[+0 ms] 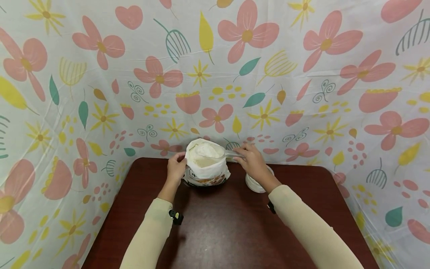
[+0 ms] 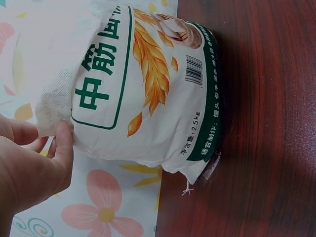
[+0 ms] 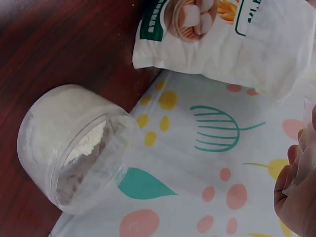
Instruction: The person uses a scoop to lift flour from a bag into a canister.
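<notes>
A white flour bag [image 1: 206,170] with its top folded open stands at the table's back; its printed front [image 2: 148,94] fills much of the left wrist view. My left hand [image 1: 176,168] pinches the bag's folded rim between thumb and fingers, also seen as the hand [image 2: 39,168] in the left wrist view. My right hand [image 1: 253,162] grips the handle of a clear scoop [image 1: 231,153], whose head lies in the bag's mouth over white flour [image 1: 206,151]. In the right wrist view the right hand [image 3: 298,192] shows at the edge.
Right of the bag, below my right hand, stands a clear round jar [image 1: 255,185] holding white powder; its open mouth shows in the right wrist view. The dark red table [image 1: 215,231] meets a flowered cloth [image 1: 218,74] behind and at both sides.
</notes>
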Demonstrator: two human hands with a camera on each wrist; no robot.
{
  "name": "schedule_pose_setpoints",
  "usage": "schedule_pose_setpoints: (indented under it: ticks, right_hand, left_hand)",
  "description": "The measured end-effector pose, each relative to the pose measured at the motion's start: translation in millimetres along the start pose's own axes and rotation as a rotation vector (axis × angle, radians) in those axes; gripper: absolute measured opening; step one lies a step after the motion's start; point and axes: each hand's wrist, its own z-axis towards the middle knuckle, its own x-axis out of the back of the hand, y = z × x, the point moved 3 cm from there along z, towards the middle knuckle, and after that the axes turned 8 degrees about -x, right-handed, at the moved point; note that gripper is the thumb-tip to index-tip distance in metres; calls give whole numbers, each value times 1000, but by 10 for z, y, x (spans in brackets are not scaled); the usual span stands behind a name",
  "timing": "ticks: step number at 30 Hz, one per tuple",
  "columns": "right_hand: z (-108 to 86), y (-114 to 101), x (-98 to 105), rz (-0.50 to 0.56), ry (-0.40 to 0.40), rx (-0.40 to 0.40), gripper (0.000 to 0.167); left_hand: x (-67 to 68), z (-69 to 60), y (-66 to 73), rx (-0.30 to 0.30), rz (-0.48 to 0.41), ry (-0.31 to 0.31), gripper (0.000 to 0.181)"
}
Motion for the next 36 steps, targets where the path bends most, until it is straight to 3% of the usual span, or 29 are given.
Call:
schedule_pose_setpoints:
  ticks: [6, 36]
  right_hand:
    - [-19, 11, -17, 23, -5, -31, 33]
    - [41, 22, 136, -69, 42, 89, 30]
  left_hand:
    - [-4, -3, 4, -5, 4, 4, 30]
    - [4, -13, 0, 14, 6, -8, 32]
